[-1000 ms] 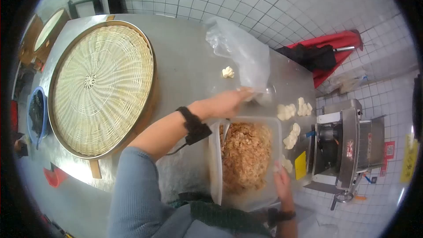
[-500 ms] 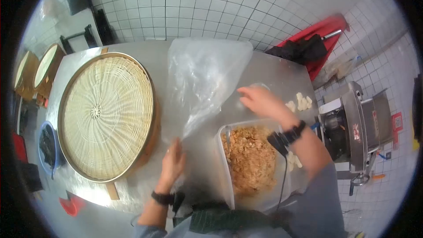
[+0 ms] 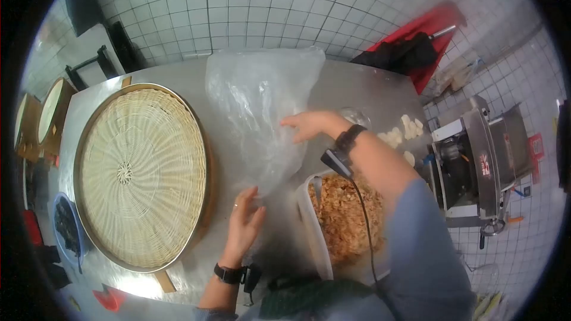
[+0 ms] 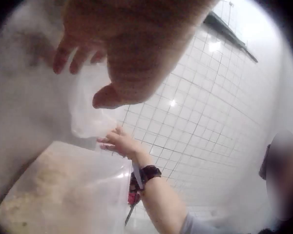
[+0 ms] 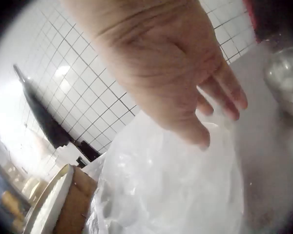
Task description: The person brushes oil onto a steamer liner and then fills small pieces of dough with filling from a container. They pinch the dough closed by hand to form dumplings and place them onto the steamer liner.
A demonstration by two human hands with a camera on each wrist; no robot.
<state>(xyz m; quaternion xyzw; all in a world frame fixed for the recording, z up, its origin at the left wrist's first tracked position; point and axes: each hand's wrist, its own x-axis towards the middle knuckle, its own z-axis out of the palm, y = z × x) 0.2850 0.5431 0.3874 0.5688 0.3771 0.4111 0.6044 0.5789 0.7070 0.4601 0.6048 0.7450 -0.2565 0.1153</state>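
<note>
A clear plastic bag [image 3: 256,101] lies spread on the steel table, wrinkled in its middle. Over its right edge, my right hand [image 3: 312,126] rests with fingers extended; in the right wrist view its thumb lies against the plastic [image 5: 171,180]. My left hand [image 3: 244,229] is at the bag's near end, fingers loosely bent and fingertips close to the plastic. Just right of that hand stands a white plastic tub [image 3: 315,235] of minced filling [image 3: 345,220], a metal utensil handle [image 3: 317,189] leaning inside it. My right forearm covers part of the tub.
A round woven tray [image 3: 143,172] fills the table's left side. Pale dough pieces [image 3: 410,126] and a metal bowl [image 5: 288,78] are at the right. Beyond them stands a steel machine [image 3: 470,160]. A tiled wall [image 3: 250,0] borders the back; a blue basin [image 3: 68,226] sits far left.
The plastic bag has gone from bunched at the right to spread out further left. My left hand drew back toward the near left; my right hand left the tub and reached over the bag.
</note>
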